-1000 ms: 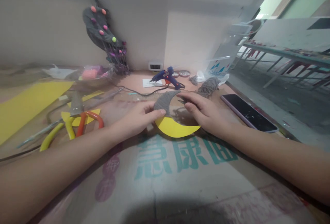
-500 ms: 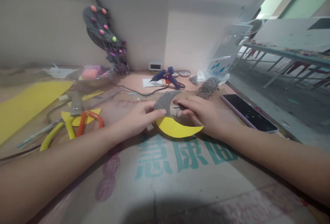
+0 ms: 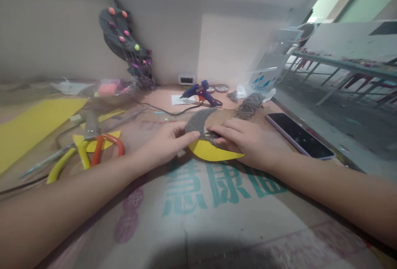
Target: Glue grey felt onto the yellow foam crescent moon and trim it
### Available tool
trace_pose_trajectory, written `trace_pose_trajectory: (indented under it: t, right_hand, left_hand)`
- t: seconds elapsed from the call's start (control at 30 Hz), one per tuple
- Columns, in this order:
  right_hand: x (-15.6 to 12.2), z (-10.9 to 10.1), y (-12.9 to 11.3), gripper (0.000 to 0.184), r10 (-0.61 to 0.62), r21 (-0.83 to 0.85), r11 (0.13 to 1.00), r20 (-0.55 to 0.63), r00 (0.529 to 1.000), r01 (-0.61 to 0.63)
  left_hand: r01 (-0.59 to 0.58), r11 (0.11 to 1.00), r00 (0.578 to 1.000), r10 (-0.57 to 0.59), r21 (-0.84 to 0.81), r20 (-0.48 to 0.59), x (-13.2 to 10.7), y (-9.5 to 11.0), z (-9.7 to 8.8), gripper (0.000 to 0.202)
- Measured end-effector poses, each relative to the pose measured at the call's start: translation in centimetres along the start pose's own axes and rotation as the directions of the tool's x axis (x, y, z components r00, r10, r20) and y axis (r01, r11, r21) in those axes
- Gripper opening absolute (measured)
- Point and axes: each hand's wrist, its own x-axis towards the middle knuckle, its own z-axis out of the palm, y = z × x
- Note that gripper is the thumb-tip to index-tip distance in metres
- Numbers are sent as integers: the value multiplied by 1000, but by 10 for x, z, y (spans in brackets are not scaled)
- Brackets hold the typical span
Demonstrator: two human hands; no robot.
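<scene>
A yellow crescent has its upper half wrapped in grey yarn. My left hand pinches it at the left edge, thumb on top at the border between yarn and bare yellow. At the inner curve, my right hand has its fingers closed on a small bunch of grey yarn, mostly hidden under the fingers. The lower yellow tip reaches to just below that hand. Behind both hands lies a blue glue gun on its side, a red light showing.
Left are scissors with orange and yellow handles, yellow sheet and scraps. Right are a phone and a yarn skein. A small clock and a decorated grey crescent stand by the wall. Printed cardboard covers the table.
My right hand has moved slightly left, bringing the yarn bunch further over the inner curve of the crescent. The crescent's lower part has risen a little; my left hand keeps its hold.
</scene>
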Motion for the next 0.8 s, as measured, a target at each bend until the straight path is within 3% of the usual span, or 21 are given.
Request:
trace_pose_trajectory:
  t: [0.8]
  right_hand:
    - [2, -2, -1, 37, -50, -71, 996, 23, 998, 52]
  left_hand:
    - [51, 999, 999, -51, -18, -17, -1, 6, 0, 26]
